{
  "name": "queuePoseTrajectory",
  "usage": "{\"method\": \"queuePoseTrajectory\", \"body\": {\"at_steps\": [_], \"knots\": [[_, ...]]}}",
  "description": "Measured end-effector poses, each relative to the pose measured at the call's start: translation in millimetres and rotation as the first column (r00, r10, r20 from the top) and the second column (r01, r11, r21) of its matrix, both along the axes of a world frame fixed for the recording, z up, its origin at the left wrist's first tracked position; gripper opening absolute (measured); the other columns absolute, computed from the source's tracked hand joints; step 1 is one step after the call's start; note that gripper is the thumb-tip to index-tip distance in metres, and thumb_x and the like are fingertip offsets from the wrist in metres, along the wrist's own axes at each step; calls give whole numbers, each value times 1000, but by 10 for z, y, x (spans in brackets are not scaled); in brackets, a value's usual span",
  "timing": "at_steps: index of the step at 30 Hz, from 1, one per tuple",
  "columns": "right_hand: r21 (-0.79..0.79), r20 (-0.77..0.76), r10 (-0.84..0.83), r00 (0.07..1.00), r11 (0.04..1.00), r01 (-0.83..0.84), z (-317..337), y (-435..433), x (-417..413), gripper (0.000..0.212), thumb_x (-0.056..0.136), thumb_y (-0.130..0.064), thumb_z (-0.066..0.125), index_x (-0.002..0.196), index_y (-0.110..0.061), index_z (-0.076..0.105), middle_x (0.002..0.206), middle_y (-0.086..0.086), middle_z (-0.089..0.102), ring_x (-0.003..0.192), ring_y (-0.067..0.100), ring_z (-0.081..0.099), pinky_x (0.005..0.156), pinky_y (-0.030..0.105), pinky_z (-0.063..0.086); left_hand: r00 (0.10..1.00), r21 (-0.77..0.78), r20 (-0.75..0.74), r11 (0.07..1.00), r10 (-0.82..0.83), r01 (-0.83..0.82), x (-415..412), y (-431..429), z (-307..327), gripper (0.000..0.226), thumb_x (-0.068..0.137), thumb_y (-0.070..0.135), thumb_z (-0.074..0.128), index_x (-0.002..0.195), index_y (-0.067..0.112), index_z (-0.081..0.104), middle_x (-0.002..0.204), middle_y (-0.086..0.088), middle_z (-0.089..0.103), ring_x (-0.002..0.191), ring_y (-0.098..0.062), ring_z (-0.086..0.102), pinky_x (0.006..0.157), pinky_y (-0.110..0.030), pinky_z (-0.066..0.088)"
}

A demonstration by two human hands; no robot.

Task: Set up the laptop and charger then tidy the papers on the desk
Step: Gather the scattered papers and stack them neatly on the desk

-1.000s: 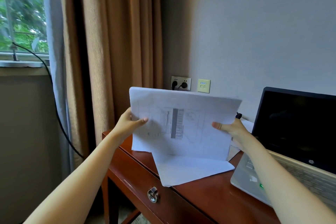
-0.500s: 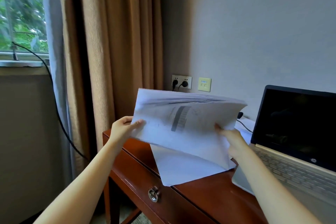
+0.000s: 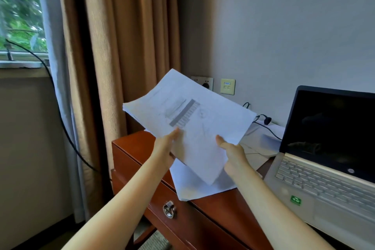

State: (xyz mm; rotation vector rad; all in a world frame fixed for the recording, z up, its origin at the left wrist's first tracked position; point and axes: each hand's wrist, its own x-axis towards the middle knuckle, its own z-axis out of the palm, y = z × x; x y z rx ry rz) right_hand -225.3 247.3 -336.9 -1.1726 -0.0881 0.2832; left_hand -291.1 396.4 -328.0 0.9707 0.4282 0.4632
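Above the bench's [image 3: 215, 212] left end, my left hand [image 3: 166, 148] and right hand [image 3: 233, 151] pinch the paper stack [image 3: 188, 115] with fingers underneath, thumbs on top, tilting it to square it.

Single head cam, wide-angle — looks forward and down from above the forearms, close in on the desk's [image 3: 213, 207] left end. Faces the wall corner: curtain [image 3: 121, 46] and window [image 3: 20, 16] left, laptop [image 3: 324, 158] cut off at right — no second view to overlap
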Motion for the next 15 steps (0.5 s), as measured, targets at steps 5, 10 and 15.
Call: {"method": "queuePoseTrajectory", "body": {"at_steps": [5, 10, 15], "knots": [[-4, -5, 29, 1000, 1000, -29, 38, -200, 73, 21, 83, 1, 63, 104, -4, 60, 82, 8, 65, 69, 21, 61, 51, 23, 52, 962, 132, -223, 983, 158, -131, -5, 174, -158, 49, 87, 9, 65, 130, -3, 45, 122, -16, 59, 106, -33, 59, 95, -43, 48], [-246, 36, 78, 996, 967, -67, 49, -493, 249, 35, 82, 12, 56, 115, 1, 60, 81, 8, 61, 71, 18, 57, 62, 27, 46, 940, 219, -330, 976, 88, -15, -99, 359, -167, 44, 85, 5, 63, 126, -3, 48, 105, -16, 60, 87, -31, 60, 84, -44, 50], [-577, -20, 221, 975, 794, -191, 95, -610, 225, 33, 80, 16, 45, 103, -3, 60, 80, 11, 60, 69, 22, 55, 59, 23, 45, 913, 323, -407, 939, 24, 120, -46, 290, -134, 42, 83, 16, 69, 118, 7, 47, 108, -14, 60, 87, -28, 62, 74, -40, 52]]}}
